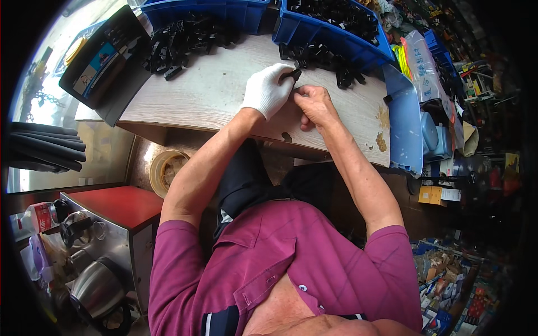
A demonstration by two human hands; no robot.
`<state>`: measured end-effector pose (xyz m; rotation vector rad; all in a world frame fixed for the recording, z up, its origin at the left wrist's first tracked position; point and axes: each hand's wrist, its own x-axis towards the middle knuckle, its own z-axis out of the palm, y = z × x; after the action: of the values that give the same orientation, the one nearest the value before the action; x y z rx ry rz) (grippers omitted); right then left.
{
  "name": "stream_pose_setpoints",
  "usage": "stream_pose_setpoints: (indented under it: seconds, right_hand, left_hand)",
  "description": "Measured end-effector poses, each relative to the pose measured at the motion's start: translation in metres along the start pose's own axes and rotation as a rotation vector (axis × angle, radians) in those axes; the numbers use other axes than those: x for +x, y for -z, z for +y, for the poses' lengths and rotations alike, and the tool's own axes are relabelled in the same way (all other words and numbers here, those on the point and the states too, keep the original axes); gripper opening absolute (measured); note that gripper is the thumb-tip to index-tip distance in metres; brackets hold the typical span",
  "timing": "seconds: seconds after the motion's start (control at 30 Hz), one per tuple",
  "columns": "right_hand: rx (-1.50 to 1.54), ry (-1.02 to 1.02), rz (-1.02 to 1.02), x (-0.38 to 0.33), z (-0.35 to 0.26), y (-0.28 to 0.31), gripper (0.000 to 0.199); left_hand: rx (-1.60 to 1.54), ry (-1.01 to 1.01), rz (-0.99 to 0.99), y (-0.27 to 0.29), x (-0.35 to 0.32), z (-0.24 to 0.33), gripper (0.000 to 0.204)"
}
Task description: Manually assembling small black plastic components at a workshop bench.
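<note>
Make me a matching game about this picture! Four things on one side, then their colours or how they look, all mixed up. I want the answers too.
Things:
1. Left hand
2. Right hand
3. Big bins
4. Cabinet top

Matches:
A. red
B. blue
C. white-gloved, holding a black piece
D. bare

Right pairs: 1-C, 2-D, 3-B, 4-A

Bright light (47, 64) shines past the left edge of the pale table (196, 95). A low red-topped cabinet (117, 203) stands near the table's front left corner. Past the right edge, it is darker
</note>
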<state>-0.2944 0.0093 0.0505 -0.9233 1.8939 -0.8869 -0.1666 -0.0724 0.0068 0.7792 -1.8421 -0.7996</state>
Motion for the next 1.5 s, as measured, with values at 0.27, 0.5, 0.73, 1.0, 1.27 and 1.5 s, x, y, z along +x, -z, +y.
stream_pose_setpoints:
  seconds: [0.27,0.5,0.73,1.0,1.27,1.5]
  right_hand:
    - [0.218,0.102,0.060,0.001,0.006,0.013,0.039]
    - [0.006,0.082,-0.067,0.014,-0.012,0.012,0.045]
    - [-0.001,0.078,-0.043,0.017,-0.006,0.012,0.032]
    - [-0.025,0.117,-0.039,0.018,-0.003,0.009,0.026]
    - [0.007,0.122,-0.017,0.021,0.003,0.010,0.027]
    - [0.030,0.160,-0.026,0.020,0.004,0.011,0.026]
  left_hand:
    - [0.061,-0.047,0.084,0.009,-0.009,0.002,0.020]
    - [0.387,-0.167,-0.083,0.012,-0.015,0.006,0.021]
    - [0.456,-0.232,-0.170,0.018,-0.006,0.002,0.023]
    - [0.411,-0.338,-0.233,0.027,-0.002,-0.003,0.024]
    - [0.368,-0.334,-0.225,0.025,-0.001,-0.004,0.025]
    - [0.474,-0.424,-0.299,0.026,-0.003,-0.005,0.029]
